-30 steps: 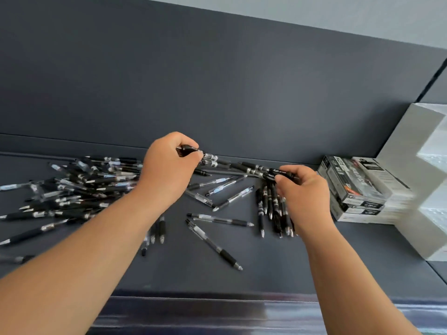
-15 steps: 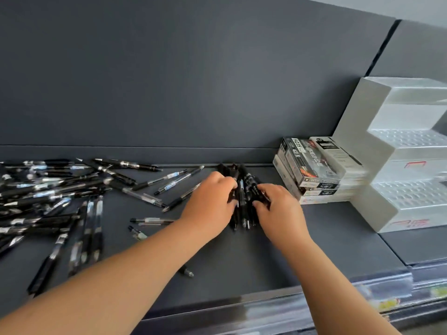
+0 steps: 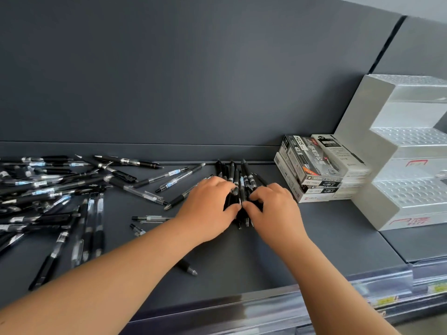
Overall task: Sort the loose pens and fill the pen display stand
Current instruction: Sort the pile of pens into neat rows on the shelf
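Head camera is looking down at a dark grey shelf (image 3: 326, 238), and we are seeing both of our hands pressed together in the middle of it. Our left hand (image 3: 208, 209) and our right hand (image 3: 273, 209) are cupping a bunch of black pens (image 3: 238, 180) between them, one hand on each side, with the thumbs nearly touching in front. Our fingers are curling in around the bunch, so both hands are holding it and neither one is spread wide. The pens in the bunch are lying side by side on the shelf, with their far ends sticking out past our fingers and pointing toward the back wall (image 3: 193, 81). A big messy pile of loose pens (image 3: 48, 189) is lying on the left part of the shelf, well apart from the bunch, with black ones and see-through ones crossing over each other. One more pen (image 3: 188, 268) is peeking out from under our left arm. A stack of pen boxes (image 3: 314, 165) is sitting just to the right of our hands. The white pen display stand (image 3: 399, 153) is standing right beside those boxes at the far right, shaped like steps, and its steps are full of little round holes.
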Demonstrator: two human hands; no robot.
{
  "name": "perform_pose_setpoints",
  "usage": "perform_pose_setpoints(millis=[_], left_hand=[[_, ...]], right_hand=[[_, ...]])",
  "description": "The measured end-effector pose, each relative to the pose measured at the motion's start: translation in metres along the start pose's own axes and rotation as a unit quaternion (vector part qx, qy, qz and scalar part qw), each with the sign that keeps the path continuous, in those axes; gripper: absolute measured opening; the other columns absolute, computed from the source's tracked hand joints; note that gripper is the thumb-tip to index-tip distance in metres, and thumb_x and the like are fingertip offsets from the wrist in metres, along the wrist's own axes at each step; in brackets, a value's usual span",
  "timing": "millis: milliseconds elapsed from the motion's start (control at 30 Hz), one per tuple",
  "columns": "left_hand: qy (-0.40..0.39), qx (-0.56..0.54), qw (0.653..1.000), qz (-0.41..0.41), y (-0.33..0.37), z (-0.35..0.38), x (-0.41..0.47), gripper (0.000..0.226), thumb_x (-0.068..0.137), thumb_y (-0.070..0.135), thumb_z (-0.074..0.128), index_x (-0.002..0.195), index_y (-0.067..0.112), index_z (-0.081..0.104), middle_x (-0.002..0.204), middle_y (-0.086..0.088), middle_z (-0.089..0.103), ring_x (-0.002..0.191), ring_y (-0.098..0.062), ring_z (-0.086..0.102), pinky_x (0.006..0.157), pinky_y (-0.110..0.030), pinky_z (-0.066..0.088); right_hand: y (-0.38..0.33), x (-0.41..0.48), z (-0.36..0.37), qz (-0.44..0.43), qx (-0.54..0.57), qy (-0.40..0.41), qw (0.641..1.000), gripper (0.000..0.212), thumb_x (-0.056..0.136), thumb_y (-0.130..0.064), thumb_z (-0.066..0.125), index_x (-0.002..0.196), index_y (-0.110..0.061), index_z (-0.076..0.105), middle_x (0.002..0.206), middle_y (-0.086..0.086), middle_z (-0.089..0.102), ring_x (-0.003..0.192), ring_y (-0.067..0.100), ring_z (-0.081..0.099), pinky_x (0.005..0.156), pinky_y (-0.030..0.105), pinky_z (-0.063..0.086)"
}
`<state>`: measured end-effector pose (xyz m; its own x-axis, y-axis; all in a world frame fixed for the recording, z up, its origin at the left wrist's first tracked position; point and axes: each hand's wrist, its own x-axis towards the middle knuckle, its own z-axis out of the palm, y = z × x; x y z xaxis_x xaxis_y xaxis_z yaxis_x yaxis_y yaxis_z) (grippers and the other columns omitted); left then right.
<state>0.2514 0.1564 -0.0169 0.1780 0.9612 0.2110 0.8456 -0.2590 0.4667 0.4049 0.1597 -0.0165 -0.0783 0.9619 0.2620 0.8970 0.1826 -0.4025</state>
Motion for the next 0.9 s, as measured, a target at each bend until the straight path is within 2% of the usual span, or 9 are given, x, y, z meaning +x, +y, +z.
perform_pose_setpoints(millis=[167,267,367,467,567,700,900], left_hand=[[-0.001,0.014,1.0,-0.01,-0.008,-0.006,-0.004,0.045,0.093,0.037,0.052,0.135,0.023,0.047,0.137,0.005,0.044,0.128,-0.016,0.036,0.103,-0.027,0.028],[0.0,0.028,1.0,-0.005,-0.014,-0.011,-0.01,0.044,0.093,0.035,0.052,0.135,0.022,0.048,0.136,0.005,0.045,0.128,-0.016,0.037,0.104,-0.027,0.028],[0.004,0.035,0.999,-0.01,-0.024,-0.017,-0.016,0.043,0.093,0.035,0.052,0.134,0.022,0.049,0.136,0.005,0.046,0.128,-0.016,0.037,0.105,-0.027,0.028],[0.003,0.037,0.999,-0.02,-0.033,-0.021,-0.021,0.042,0.094,0.035,0.051,0.134,0.022,0.049,0.135,0.007,0.046,0.128,-0.014,0.036,0.106,-0.027,0.027],[-0.002,0.044,0.999,-0.019,-0.039,-0.025,-0.026,0.043,0.094,0.035,0.05,0.135,0.022,0.048,0.136,0.008,0.045,0.129,-0.014,0.036,0.106,-0.027,0.027],[-0.005,0.064,0.998,-0.006,-0.047,-0.031,-0.033,0.046,0.094,0.038,0.05,0.137,0.022,0.046,0.138,0.007,0.043,0.13,-0.015,0.035,0.107,-0.027,0.025],[0.002,0.108,0.994,0.005,-0.064,-0.047,-0.045,0.048,0.094,0.041,0.049,0.137,0.02,0.044,0.144,0.003,0.039,0.135,-0.017,0.031,0.11,-0.027,0.02]], right_hand=[[-0.015,0.001,0.006,0.038,-0.034,-0.05,0.997,0.029,0.087,-0.042,0.06,0.089,-0.013,0.062,0.096,0.004,0.06,0.096,0.026,0.054,0.076,0.032,0.04],[-0.021,0.004,0.003,0.069,-0.046,-0.091,0.992,0.024,0.092,-0.034,0.054,0.089,-0.01,0.059,0.095,0.007,0.062,0.089,0.028,0.057,0.067,0.029,0.037],[-0.025,0.004,0.0,0.087,-0.068,-0.113,0.988,0.013,0.092,-0.022,0.051,0.085,-0.011,0.051,0.091,0.006,0.059,0.079,0.026,0.05,0.065,0.027,0.035],[-0.031,0.002,-0.001,0.092,-0.103,-0.112,0.984,0.012,0.09,-0.017,0.051,0.084,-0.012,0.041,0.086,0.004,0.047,0.075,0.025,0.045,0.064,0.027,0.035],[-0.038,0.004,-0.002,0.105,-0.116,-0.118,0.981,0.012,0.087,-0.012,0.051,0.082,-0.012,0.04,0.081,0.004,0.046,0.074,0.025,0.046,0.062,0.027,0.036],[-0.04,0.008,-0.002,0.114,-0.116,-0.111,0.98,0.025,0.084,-0.012,0.052,0.066,-0.013,0.035,0.068,0.0,0.043,0.071,0.026,0.047,0.062,0.026,0.037],[-0.033,0.009,-0.016,0.134,-0.063,-0.034,0.988,0.024,0.081,-0.013,0.054,0.065,-0.011,0.036,0.062,0.002,0.042,0.069,0.031,0.046,0.06,0.028,0.032]])
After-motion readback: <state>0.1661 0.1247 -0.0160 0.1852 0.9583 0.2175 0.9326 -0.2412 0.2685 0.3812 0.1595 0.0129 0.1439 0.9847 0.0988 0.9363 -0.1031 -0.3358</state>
